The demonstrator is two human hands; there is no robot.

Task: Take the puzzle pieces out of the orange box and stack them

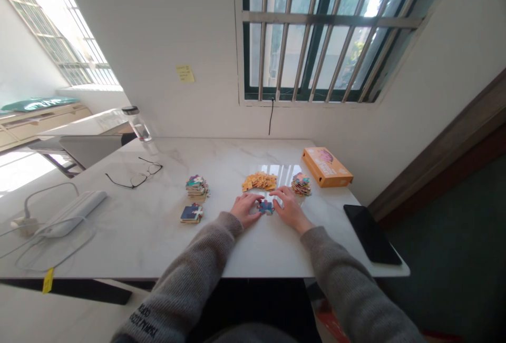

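Observation:
A small blue jigsaw puzzle piece (pixel 266 207), perhaps several joined, lies on the white table between my two hands. My left hand (pixel 247 210) closes on its left edge, with index finger and thumb around it. On the other side, my right hand (pixel 289 208) has its thumb by the piece's right edge and its index finger stretched apart above. Just beyond my fingertips is a heap of orange-yellow puzzle pieces (pixel 259 180). A stack of mixed-colour pieces (pixel 301 184) stands beyond my right hand. Left of my left hand are a taller stack (pixel 197 188) and a low dark-blue stack (pixel 192 213).
An orange box (pixel 327 167) lies at the back right, and a black phone (pixel 371 233) near the right edge. Eyeglasses (pixel 138 177), a water bottle (pixel 137 124) and a white power strip (pixel 75 214) with cables occupy the left side. A wall with a barred window (pixel 308 32) rises behind.

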